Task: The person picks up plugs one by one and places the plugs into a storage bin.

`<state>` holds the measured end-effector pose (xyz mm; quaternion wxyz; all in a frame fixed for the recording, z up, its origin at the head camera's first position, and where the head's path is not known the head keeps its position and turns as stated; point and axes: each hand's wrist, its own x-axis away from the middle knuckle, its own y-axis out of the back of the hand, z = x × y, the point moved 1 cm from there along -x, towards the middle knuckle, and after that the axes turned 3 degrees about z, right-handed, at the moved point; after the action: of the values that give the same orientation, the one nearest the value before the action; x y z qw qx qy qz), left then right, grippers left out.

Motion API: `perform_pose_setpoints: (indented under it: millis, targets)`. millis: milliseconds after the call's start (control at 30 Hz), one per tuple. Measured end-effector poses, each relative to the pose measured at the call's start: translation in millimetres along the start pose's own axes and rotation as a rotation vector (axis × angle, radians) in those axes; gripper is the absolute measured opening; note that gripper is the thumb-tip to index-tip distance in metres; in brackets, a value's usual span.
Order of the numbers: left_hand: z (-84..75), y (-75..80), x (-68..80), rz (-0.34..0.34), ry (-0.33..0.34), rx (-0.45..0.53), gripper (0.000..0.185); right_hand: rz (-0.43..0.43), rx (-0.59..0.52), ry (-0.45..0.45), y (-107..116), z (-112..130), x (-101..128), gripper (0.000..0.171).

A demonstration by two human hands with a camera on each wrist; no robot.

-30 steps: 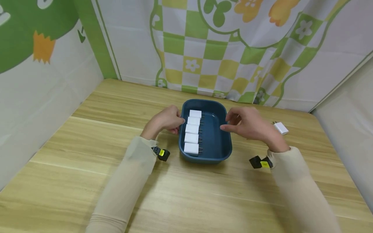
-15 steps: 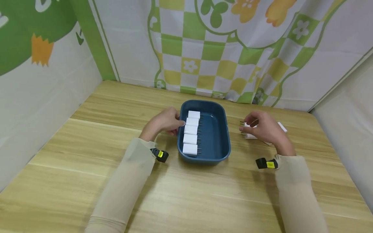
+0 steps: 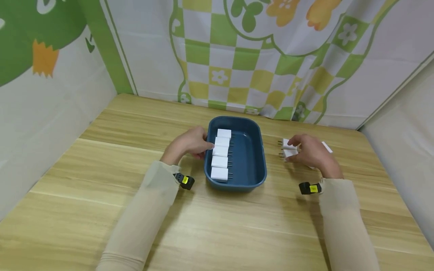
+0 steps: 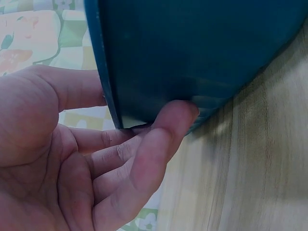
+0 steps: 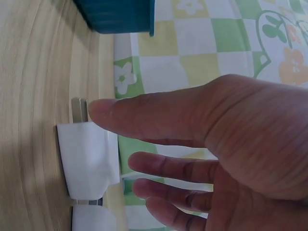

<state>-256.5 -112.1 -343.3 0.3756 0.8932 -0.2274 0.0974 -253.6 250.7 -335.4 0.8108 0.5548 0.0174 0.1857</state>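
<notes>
A blue rectangular bin point(image 3: 249, 162) stands in the middle of the table in the head view. Along its left side lies a row of several white plug chargers point(image 3: 219, 162), prongs to the right. My left hand point(image 3: 190, 142) holds the bin's left wall, thumb at the rim and fingers outside. Right of the bin, two chargers point(image 3: 289, 143) lie side by side, prongs toward the bin. My right hand point(image 3: 310, 150) is over them with thumb and fingers apart. In the right wrist view its thumb reaches a charger point(image 5: 86, 156); contact is unclear.
Another white charger point(image 3: 327, 146) shows behind the right hand, partly hidden. A patterned curtain point(image 3: 234, 56) hangs along the table's back edge. The wooden table point(image 3: 217, 229) extends in front of the bin. White cloth walls stand left and right.
My right hand has moved right, from the bin's right wall to the loose chargers, uncovering two of them. The left hand stays at the bin's left wall. The head view has shifted slightly.
</notes>
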Motion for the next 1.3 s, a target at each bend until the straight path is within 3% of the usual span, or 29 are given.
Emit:
perform_pose_setpoints:
  millis: [300, 700, 1300]
  targets:
    - [-1.9, 0.4, 1.2, 0.013, 0.012, 0.007, 0.022, -0.008, 0.016, 0.011, -8.1, -9.7, -5.1, 0.047]
    - [-0.6, -1.4, -0.6, 0.004, 0.008, 0.007, 0.020, -0.019, 0.119, 0.085, -16.4, -11.4, -11.4, 0.042]
    - [-2.4, 3.1, 1.9, -0.023, -0.014, -0.017, 0.027, 0.028, 0.199, 0.047, -20.5, -7.3, -12.3, 0.044]
